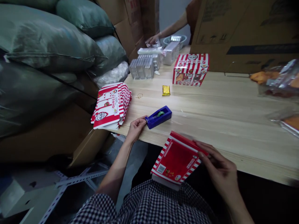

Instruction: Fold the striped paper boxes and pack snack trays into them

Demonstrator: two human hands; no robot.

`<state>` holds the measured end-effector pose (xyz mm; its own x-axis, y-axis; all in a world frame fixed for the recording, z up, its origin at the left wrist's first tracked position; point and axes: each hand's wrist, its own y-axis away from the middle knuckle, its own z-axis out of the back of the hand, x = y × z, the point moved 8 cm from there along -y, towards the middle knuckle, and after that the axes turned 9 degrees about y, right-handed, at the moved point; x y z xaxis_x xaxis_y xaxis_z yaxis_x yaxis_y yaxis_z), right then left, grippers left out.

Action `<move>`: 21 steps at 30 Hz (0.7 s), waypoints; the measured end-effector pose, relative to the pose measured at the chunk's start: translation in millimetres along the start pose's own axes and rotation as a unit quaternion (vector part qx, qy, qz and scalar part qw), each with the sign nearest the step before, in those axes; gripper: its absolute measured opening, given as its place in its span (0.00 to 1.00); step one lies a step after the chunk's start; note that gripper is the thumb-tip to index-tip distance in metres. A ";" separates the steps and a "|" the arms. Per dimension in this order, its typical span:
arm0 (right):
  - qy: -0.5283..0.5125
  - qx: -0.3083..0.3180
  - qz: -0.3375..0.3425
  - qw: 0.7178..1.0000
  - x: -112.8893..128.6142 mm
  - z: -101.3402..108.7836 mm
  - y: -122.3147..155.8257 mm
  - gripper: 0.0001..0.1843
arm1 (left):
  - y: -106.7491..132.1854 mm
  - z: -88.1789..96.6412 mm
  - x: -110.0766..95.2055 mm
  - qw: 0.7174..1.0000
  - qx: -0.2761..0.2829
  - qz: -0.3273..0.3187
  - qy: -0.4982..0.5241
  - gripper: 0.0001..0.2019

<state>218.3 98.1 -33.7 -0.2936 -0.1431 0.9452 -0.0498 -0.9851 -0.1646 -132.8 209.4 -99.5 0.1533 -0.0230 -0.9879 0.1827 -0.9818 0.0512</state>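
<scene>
At the lower centre of the frame, a red-and-white carton is being held tilted by the right hand, its right-hand edge being pinched between thumb and fingers, apparently so that the barcoded panel is being steadied. Mid-frame, the near end of a blue tape dispenser is being touched by the left hand; whether tape is being pinched there cannot be told. The dispenser is being positioned near the table edge, presumably for easy reach, as are the stacked flat cartons at centre left.
</scene>
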 end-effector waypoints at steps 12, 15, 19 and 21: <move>0.128 0.023 0.174 0.976 58.3 -25.1 31.2 0.25 | 140.6 -85.4 -92.4 1.000 -0.006 0.005 0.024 0.09; 0.158 0.039 0.216 0.963 61.6 -40.3 43.2 0.30 | 162.1 -115.6 -77.9 0.989 0.023 0.072 0.128 0.32; 0.160 0.037 0.240 0.957 58.6 -47.0 51.0 0.32 | 162.6 -111.3 -53.5 0.978 -0.025 0.100 0.179 0.44; 0.158 0.043 0.247 0.955 56.6 -47.8 52.2 0.32 | 162.3 -106.1 -43.9 0.974 -0.041 0.122 0.186 0.44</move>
<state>153.5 43.2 -2.3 -0.5352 -0.5705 0.6230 0.2445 -0.8106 -0.5322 -6.8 71.0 -32.3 0.5400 -0.1700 -0.8244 0.1715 -0.9366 0.3055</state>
